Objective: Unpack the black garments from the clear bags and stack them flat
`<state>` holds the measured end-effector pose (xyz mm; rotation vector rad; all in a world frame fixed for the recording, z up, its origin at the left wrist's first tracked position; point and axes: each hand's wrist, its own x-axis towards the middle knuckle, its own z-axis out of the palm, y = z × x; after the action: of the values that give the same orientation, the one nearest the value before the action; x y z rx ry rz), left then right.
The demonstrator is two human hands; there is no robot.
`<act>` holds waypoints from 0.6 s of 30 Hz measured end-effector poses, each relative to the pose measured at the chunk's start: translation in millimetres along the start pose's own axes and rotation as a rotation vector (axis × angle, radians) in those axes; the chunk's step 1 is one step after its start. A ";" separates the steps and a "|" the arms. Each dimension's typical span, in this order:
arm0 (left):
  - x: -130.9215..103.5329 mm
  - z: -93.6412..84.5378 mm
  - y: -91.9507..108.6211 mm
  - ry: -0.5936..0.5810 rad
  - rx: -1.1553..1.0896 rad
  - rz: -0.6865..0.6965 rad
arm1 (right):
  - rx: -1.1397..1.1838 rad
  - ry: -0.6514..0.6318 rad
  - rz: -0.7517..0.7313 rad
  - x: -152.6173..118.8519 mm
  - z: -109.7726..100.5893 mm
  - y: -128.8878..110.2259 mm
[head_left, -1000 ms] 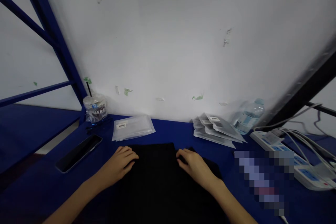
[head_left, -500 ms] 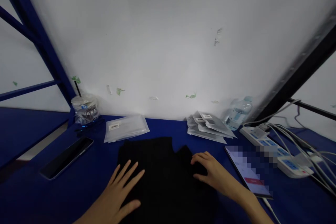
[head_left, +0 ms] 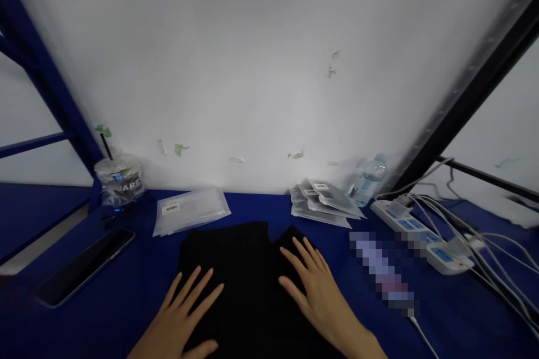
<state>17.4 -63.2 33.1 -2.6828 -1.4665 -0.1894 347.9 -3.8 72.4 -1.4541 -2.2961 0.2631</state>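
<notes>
Apparently, smoothing is the step in hand, as I read it from afar.
I see the soft black cloth (head_left: 244, 291) lying on the smooth blue table (head_left: 261, 207), the bare left hand (head_left: 179, 314) and bare right hand (head_left: 314, 286) spread open over its two sides, gripping nothing (the far edge looks notched to me). The next move, I judge, calls for light, even pressure.
</notes>
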 end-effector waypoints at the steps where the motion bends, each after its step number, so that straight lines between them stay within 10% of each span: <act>1: 2.9 0.9 -1.9 0.000 -0.009 0.002 | -0.006 -0.040 0.034 -1.5 4.2 0.7; 8: 25.0 -16.5 -14.9 -0.006 -0.128 -0.022 | 0.081 -0.107 0.170 13.4 5.4 15.7; 18: -24.9 -10.2 -17.3 0.065 -0.327 -0.032 | 0.284 -0.253 -0.041 -27.5 -21.8 3.4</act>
<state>-11.2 -75.8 39.8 -2.8662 -1.5812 -0.5587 370.4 -28.2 84.2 -1.2893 -2.3587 0.7665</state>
